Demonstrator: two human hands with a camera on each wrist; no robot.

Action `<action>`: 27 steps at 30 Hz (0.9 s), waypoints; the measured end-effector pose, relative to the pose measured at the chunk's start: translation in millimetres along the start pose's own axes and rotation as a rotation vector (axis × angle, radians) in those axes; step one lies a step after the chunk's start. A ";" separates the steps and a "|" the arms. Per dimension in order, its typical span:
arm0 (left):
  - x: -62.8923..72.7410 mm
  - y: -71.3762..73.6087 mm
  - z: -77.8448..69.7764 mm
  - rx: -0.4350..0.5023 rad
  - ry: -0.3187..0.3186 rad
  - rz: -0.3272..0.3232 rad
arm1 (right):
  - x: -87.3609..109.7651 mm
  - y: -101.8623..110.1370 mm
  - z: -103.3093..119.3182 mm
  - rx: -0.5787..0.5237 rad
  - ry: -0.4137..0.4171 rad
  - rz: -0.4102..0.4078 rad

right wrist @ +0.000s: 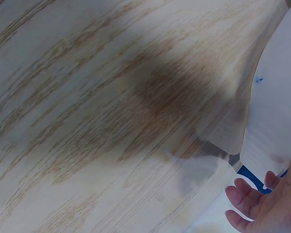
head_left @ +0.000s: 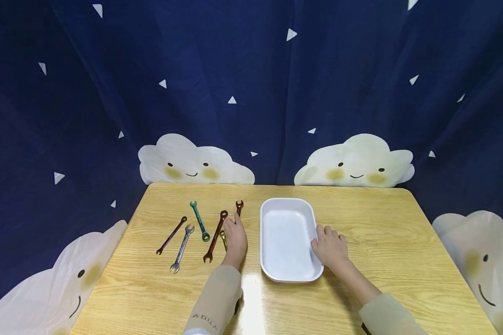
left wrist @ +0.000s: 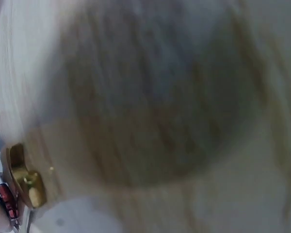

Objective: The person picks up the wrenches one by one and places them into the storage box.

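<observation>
My left hand is over a dark red wrench, whose far end sticks out past the fingers; the hand hides whether they grip it. Just left of that hand lie a gold wrench, partly covered, and a longer red-brown wrench. In the left wrist view, the gold wrench's end shows near the fingers. My right hand touches the right rim of a white plastic bin; in the right wrist view its fingers are loosely spread beside the bin's outer wall.
Farther left on the wooden table lie a teal wrench, a silver wrench and a purple wrench. A dark blue curtain with cloud prints hangs behind the table's far edge.
</observation>
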State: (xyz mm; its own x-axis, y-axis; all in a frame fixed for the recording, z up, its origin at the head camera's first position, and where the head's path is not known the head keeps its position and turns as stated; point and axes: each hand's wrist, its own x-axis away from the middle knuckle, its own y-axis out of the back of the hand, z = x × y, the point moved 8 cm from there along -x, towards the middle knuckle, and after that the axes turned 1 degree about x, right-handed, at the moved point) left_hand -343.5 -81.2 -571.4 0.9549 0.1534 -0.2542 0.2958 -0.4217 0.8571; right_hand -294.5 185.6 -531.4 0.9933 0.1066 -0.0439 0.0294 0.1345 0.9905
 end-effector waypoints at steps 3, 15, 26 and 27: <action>1.5 3.2 -0.4 0.013 -0.001 -0.011 | -0.1 -0.3 -0.1 -0.004 0.000 -0.003; 2.5 1.9 -0.4 0.068 0.016 0.050 | -0.9 -2.0 -1.1 0.001 0.004 -0.014; 1.6 9.1 -4.0 0.078 0.017 0.056 | -0.2 -1.1 -0.8 0.000 0.010 -0.006; 1.0 10.5 -5.0 0.086 0.014 0.051 | -0.1 -0.8 -0.8 -0.001 0.010 -0.008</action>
State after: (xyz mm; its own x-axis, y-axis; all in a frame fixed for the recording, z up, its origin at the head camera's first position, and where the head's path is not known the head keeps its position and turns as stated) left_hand -339.6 -81.0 -560.5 0.9686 0.1422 -0.2041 0.2483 -0.5044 0.8270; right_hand -294.6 186.2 -532.4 0.9919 0.1158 -0.0528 0.0368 0.1360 0.9900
